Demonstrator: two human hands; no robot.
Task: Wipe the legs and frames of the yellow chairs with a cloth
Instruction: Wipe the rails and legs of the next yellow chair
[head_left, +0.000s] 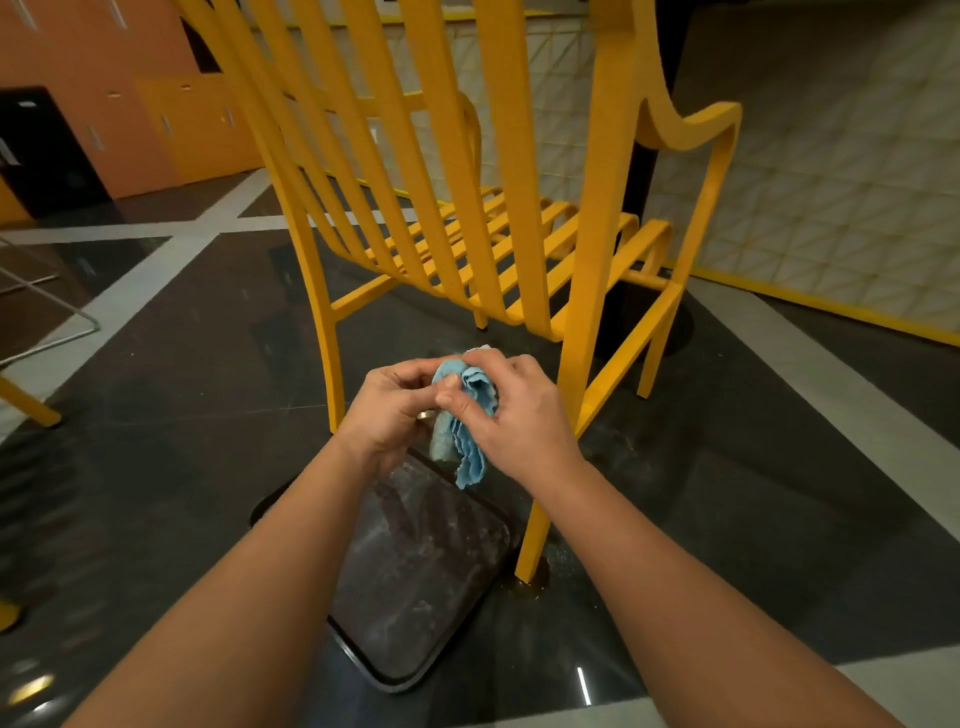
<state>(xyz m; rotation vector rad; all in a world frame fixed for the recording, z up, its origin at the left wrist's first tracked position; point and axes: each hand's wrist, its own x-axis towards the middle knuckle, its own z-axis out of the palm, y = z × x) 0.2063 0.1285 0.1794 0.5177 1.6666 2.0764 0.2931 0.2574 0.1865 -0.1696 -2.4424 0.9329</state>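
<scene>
Both hands pinching a bunched blue cloth (470, 415), left hand (389, 410) and right hand (511, 410) closed on it, yellow chair (597, 291) rear leg just beside, dark tray (415, 582) on the floor below

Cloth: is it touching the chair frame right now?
No, the blue cloth is bunched between the left hand and right hand, clear of the yellow chair.
</scene>
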